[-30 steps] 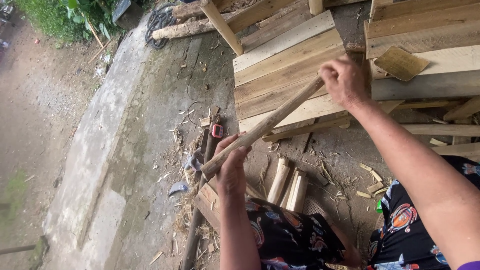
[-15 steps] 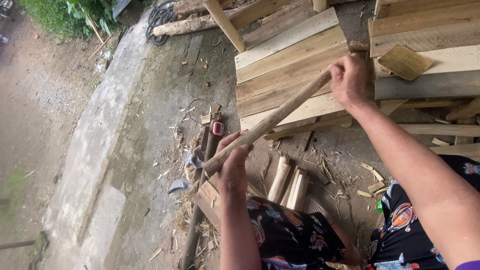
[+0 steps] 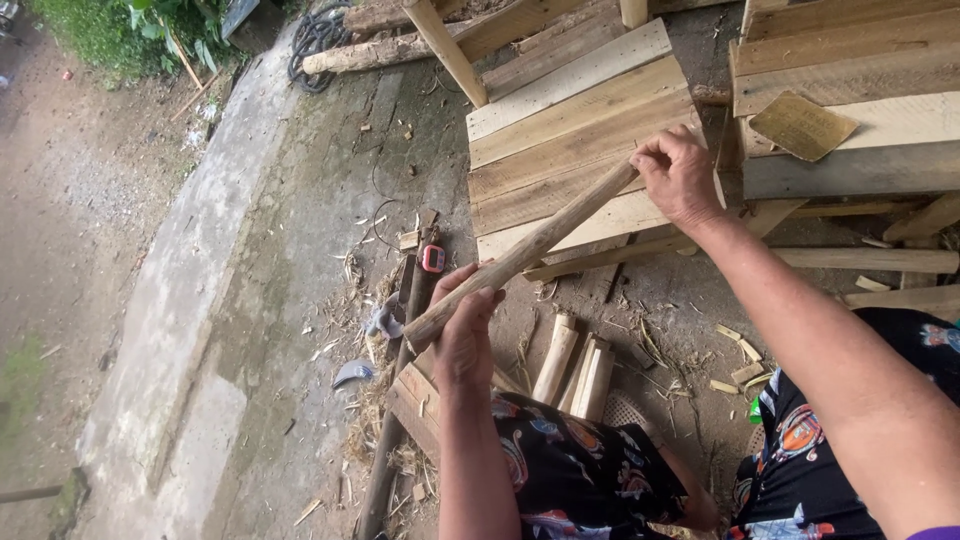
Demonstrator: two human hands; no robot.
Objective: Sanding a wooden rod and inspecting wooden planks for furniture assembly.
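I am holding the wooden stick [image 3: 525, 252] above the planks [image 3: 580, 130], left hand [image 3: 462, 330] and right hand [image 3: 678, 176] clenched around its ends, and it seems stiff and rather light.

Rough matt wooden stick [image 3: 520, 255], pale sawn planks [image 3: 580, 120], cracked concrete floor [image 3: 250, 250].

A tan, diamond-set rectangular label card [image 3: 802, 125] lies on the planks just beyond the right hand [image 3: 680, 178].
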